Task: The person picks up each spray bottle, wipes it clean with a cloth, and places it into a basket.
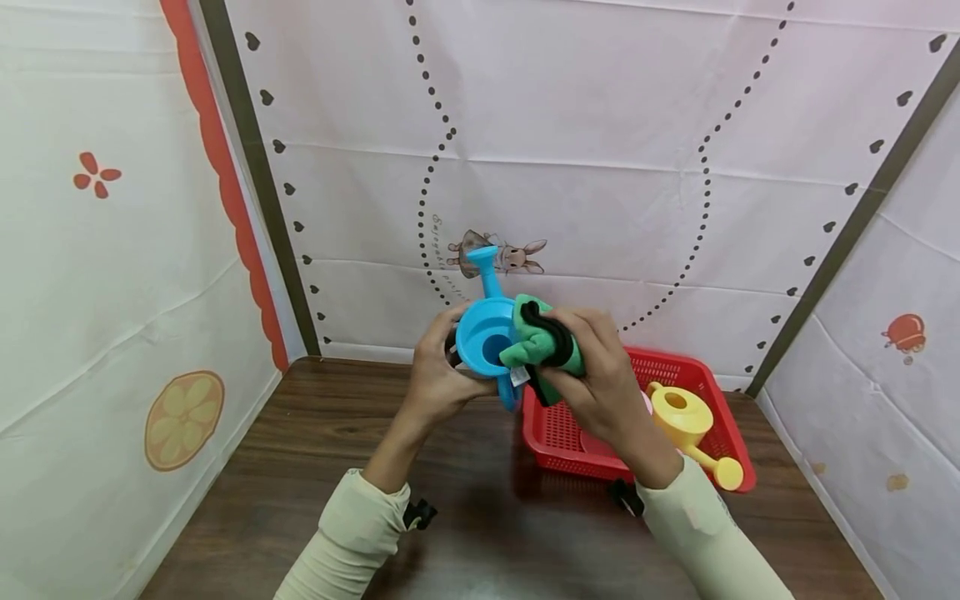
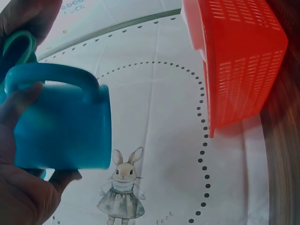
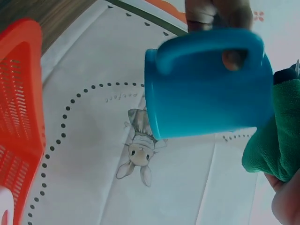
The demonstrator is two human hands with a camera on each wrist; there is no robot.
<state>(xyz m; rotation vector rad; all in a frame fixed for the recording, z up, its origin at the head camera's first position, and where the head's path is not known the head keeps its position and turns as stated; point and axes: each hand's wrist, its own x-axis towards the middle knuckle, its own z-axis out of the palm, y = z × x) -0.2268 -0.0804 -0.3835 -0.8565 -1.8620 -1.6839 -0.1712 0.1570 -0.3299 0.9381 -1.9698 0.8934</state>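
My left hand (image 1: 438,375) grips a toy watering can (image 1: 486,315), bright blue, from its left side, above the table. Its round opening faces the head camera, and its spout points away from me. The left wrist view shows the blue watering can (image 2: 65,131) side on, my left thumb by its looped handle. In my right hand (image 1: 603,375) is a bunched green cloth (image 1: 531,310) with black edging and a small white tag. The cloth is at the right side of the can's rim. The right wrist view shows the green cloth (image 3: 283,131) beside the can's end.
A red perforated basket (image 1: 546,460) stands on the brown wood-grain table (image 1: 322,467), to the right. Inside it are a yellow watering can (image 1: 686,417), its spout over the front rim, and pinkish things partly hidden by my right arm. Printed white sheets (image 1: 570,108) enclose the table.
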